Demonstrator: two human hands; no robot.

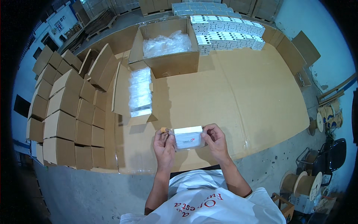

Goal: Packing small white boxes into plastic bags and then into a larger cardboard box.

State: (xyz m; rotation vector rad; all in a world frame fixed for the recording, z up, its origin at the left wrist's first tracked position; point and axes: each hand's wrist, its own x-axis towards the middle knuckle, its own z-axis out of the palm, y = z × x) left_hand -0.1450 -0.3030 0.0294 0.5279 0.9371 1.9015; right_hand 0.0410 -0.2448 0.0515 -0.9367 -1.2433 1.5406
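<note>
Between my hands is a small white box (187,138) with a small red mark, and clear plastic shows round its sides. My left hand (164,147) pinches its left end; an orange cover (163,129) sits on one finger. My right hand (217,143) grips the opposite end with thumb and fingers. The box is held above the cardboard-covered table near its front edge. Beyond it to the left stands an open carton (121,91) with a row of plastic-wrapped packs (140,91) inside.
A large open carton (171,67) at the back holds clear plastic bags (167,44). White boxes (227,33) are stacked in rows to its right. Closed brown cartons (61,123) are piled along the left. Cardboard (231,89) covers the table. A black chair (333,155) and cable spools (304,183) stand right.
</note>
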